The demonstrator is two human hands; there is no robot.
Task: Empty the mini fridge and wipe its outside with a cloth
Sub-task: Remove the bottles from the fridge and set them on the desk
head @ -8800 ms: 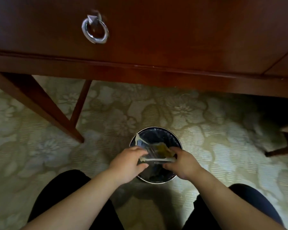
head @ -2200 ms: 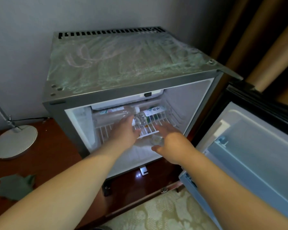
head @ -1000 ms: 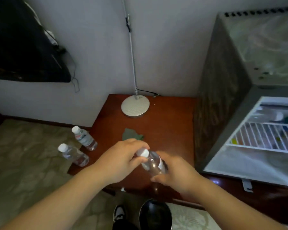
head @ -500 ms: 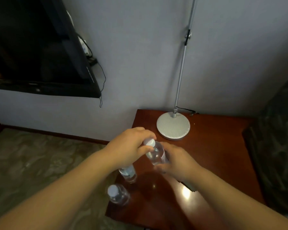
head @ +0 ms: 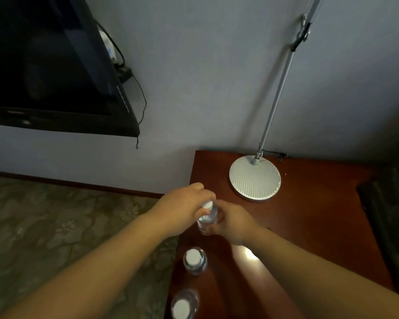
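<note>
I count three water bottles, two hands, one lamp and one television.

The held bottle (head: 207, 218) is upright, left of the lamp base (head: 255, 178) and nearer me. My left hand (head: 187, 203) has its fingers curled over the white cap. My right hand (head: 230, 223) wraps round the clear body from the lamp side. I cannot tell whether the bottle's foot touches the wood.

The second bottle (head: 195, 260) stands alone, farther from the lamp base on the same line towards me. The third bottle (head: 184, 306) stands farther along that line, at the bottom of the frame. Both show white caps from above, and neither hand touches them.

All three are on a reddish-brown wooden top (head: 309, 215), which also carries the round, ribbed lamp base against the back wall. The lamp pole (head: 276, 95) slants up from the base, and a thin cable runs off behind it. To the right of the base, the dark flank of the mini fridge (head: 387, 226) fills the frame edge.

Well to the left of the base, a black television (head: 44, 65) hangs on the pale wall (head: 205, 77) with a cord dangling. Patterned carpet (head: 55, 226) lies below it.
</note>
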